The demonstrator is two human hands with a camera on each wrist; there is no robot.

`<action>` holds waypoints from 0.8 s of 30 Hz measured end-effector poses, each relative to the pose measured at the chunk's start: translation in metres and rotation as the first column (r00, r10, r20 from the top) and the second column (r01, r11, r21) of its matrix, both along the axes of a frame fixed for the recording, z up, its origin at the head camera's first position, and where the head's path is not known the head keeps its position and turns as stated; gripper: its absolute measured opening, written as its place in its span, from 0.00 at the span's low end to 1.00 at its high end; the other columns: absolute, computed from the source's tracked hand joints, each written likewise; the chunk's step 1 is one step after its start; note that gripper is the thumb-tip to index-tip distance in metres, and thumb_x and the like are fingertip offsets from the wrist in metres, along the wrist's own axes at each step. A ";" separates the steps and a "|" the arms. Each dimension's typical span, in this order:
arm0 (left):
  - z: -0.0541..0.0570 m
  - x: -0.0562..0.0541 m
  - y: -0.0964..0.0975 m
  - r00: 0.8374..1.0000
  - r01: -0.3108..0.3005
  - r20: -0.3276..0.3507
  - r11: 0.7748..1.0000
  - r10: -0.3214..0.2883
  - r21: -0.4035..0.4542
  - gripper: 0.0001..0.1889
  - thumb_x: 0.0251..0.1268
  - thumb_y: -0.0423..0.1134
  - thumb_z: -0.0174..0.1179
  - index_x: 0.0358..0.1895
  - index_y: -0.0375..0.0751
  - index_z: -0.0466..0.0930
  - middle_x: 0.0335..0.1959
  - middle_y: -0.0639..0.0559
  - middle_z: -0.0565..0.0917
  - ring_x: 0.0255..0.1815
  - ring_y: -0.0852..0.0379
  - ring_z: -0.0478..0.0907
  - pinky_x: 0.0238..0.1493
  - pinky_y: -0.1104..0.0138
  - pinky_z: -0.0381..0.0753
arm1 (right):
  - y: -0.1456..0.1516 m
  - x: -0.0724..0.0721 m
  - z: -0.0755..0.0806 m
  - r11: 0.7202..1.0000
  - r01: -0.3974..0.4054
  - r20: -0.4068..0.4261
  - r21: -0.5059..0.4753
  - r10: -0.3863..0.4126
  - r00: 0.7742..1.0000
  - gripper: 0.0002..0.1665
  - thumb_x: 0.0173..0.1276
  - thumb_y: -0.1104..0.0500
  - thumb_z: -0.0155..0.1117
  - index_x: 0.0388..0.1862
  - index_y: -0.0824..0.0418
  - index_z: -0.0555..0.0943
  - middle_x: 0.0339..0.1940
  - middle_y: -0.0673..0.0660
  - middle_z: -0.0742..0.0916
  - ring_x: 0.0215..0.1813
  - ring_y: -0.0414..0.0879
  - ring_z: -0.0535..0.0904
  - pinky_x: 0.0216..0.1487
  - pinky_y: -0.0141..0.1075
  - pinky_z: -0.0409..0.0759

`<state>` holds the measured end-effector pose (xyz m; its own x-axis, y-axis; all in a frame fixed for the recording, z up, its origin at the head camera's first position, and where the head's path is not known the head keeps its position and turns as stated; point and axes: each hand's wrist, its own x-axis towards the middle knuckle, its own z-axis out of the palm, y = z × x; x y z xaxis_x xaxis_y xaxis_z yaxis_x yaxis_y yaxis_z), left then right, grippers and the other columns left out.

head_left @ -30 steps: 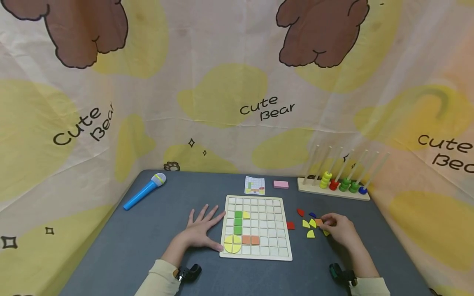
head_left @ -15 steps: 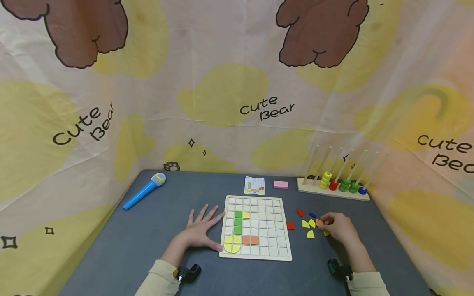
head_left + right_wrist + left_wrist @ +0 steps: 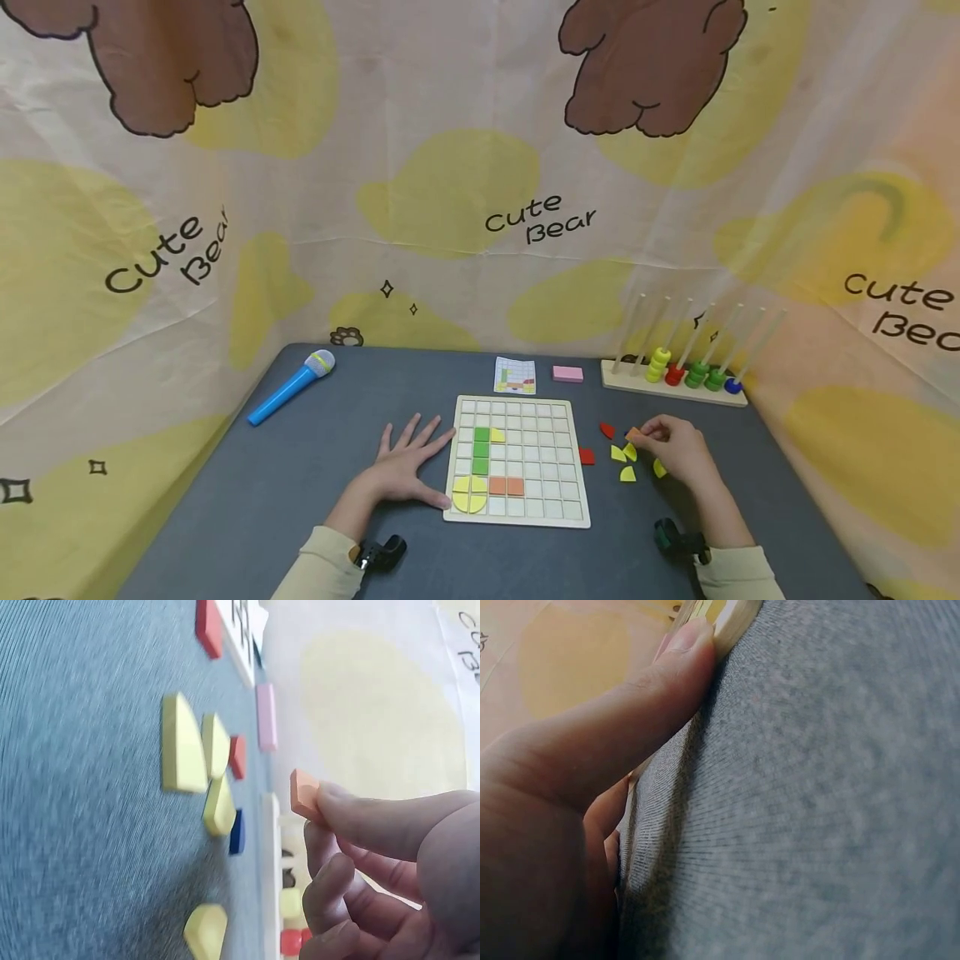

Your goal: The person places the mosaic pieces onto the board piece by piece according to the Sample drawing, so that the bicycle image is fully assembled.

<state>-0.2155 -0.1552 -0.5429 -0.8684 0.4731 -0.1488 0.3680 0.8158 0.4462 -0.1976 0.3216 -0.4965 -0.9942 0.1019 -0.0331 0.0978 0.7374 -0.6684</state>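
Note:
My right hand [image 3: 681, 448] pinches an orange tile [image 3: 302, 793] between thumb and index finger, held up off the table in the right wrist view. Under and beside it lie several yellow quarter-round tiles [image 3: 182, 746], a red piece [image 3: 607, 430] and a blue piece [image 3: 238, 832]. My left hand [image 3: 401, 468] is spread flat, its thumb and index fingertips touching the left edge of the white grid board [image 3: 517, 524]. Set on the board are green tiles [image 3: 481, 450], two orange tiles [image 3: 506, 485], a yellow circle of quarters [image 3: 469, 494] and a single yellow quarter [image 3: 497, 435].
A red square tile [image 3: 587, 456] lies by the board's right edge. Behind the board are a pattern card [image 3: 515, 376] and a pink block [image 3: 567, 374]. A peg stand [image 3: 672, 385] with beads stands at the back right, a blue toy microphone [image 3: 292, 388] at the left.
My right hand has risen slightly and moved away toward the back and left, carrying the orange tile off the pile. The left hand has stayed in place.

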 end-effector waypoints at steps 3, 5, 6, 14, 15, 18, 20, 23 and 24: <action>0.002 0.001 0.001 1.000 0.003 0.004 1.000 -0.003 0.005 0.63 0.37 0.80 0.68 0.81 0.68 0.51 0.85 0.55 0.45 0.84 0.38 0.32 0.72 0.30 0.23 | -0.007 0.002 0.004 1.000 -0.012 -0.002 -0.009 0.012 1.000 0.18 0.68 0.49 0.72 0.41 0.63 0.85 0.31 0.55 0.85 0.32 0.48 0.75 0.28 0.37 0.74; 0.003 0.002 0.001 1.000 0.006 0.001 1.000 -0.006 0.007 0.63 0.37 0.79 0.68 0.81 0.67 0.51 0.85 0.54 0.46 0.84 0.38 0.32 0.72 0.30 0.24 | -0.012 0.003 0.006 1.000 -0.022 -0.005 -0.020 0.022 1.000 0.18 0.68 0.50 0.71 0.43 0.64 0.86 0.31 0.55 0.86 0.32 0.48 0.75 0.29 0.37 0.74; 0.003 0.002 0.001 1.000 0.007 0.001 1.000 -0.007 0.009 0.63 0.37 0.79 0.69 0.81 0.67 0.51 0.85 0.54 0.46 0.84 0.38 0.32 0.72 0.30 0.24 | -0.015 0.003 0.006 0.999 -0.029 -0.003 -0.028 0.029 1.000 0.18 0.68 0.49 0.71 0.44 0.64 0.86 0.32 0.55 0.86 0.33 0.48 0.75 0.29 0.37 0.74; 0.003 0.002 0.001 1.000 0.003 0.007 1.000 -0.003 0.003 0.62 0.38 0.79 0.69 0.81 0.67 0.50 0.85 0.55 0.45 0.84 0.39 0.31 0.72 0.31 0.23 | -0.034 -0.001 0.003 0.992 -0.062 0.030 -0.110 0.066 0.997 0.17 0.68 0.51 0.71 0.45 0.63 0.87 0.35 0.56 0.87 0.34 0.48 0.76 0.31 0.36 0.76; 0.002 0.002 0.001 1.000 0.002 0.003 1.000 -0.002 0.001 0.62 0.38 0.79 0.69 0.81 0.68 0.50 0.85 0.55 0.45 0.84 0.39 0.31 0.72 0.31 0.23 | -0.037 -0.001 0.002 0.991 -0.068 0.023 -0.112 0.071 0.997 0.16 0.68 0.52 0.71 0.45 0.64 0.87 0.34 0.55 0.87 0.34 0.47 0.76 0.31 0.36 0.76; 0.003 0.001 0.001 1.000 0.002 -0.004 1.000 -0.002 0.000 0.62 0.39 0.79 0.68 0.81 0.68 0.50 0.85 0.55 0.45 0.84 0.39 0.31 0.72 0.31 0.23 | -0.046 -0.002 0.001 0.991 -0.072 0.005 -0.116 0.073 0.997 0.13 0.67 0.54 0.72 0.43 0.63 0.87 0.33 0.54 0.87 0.33 0.46 0.77 0.31 0.35 0.77; 0.003 0.002 0.001 1.000 0.003 -0.001 1.000 -0.003 0.002 0.62 0.39 0.79 0.69 0.81 0.68 0.50 0.85 0.55 0.45 0.84 0.39 0.31 0.72 0.30 0.23 | -0.054 -0.002 0.001 0.989 -0.085 0.002 -0.117 0.086 0.996 0.12 0.67 0.55 0.72 0.42 0.63 0.87 0.33 0.54 0.87 0.33 0.46 0.77 0.32 0.35 0.76; 0.004 0.003 0.001 1.000 0.005 0.008 1.000 -0.005 0.004 0.62 0.39 0.79 0.69 0.81 0.67 0.50 0.85 0.55 0.45 0.84 0.39 0.31 0.72 0.30 0.23 | -0.065 0.000 0.001 0.987 -0.097 0.015 -0.130 0.099 0.995 0.10 0.67 0.55 0.72 0.41 0.61 0.87 0.31 0.54 0.87 0.32 0.46 0.76 0.30 0.35 0.76; 0.004 0.003 0.001 1.000 0.004 0.010 1.000 -0.005 0.006 0.62 0.39 0.78 0.69 0.81 0.67 0.50 0.85 0.55 0.45 0.84 0.39 0.31 0.72 0.30 0.22 | -0.069 0.000 0.001 0.986 -0.099 0.019 -0.135 0.103 0.995 0.10 0.67 0.56 0.72 0.41 0.61 0.87 0.30 0.54 0.86 0.31 0.46 0.76 0.29 0.35 0.75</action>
<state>-0.2127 -0.1545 -0.5387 -0.8647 0.4779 -0.1550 0.3669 0.8115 0.4549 -0.1974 0.2523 -0.4957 -0.9978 -0.0062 -0.0655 0.0459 0.6482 -0.7601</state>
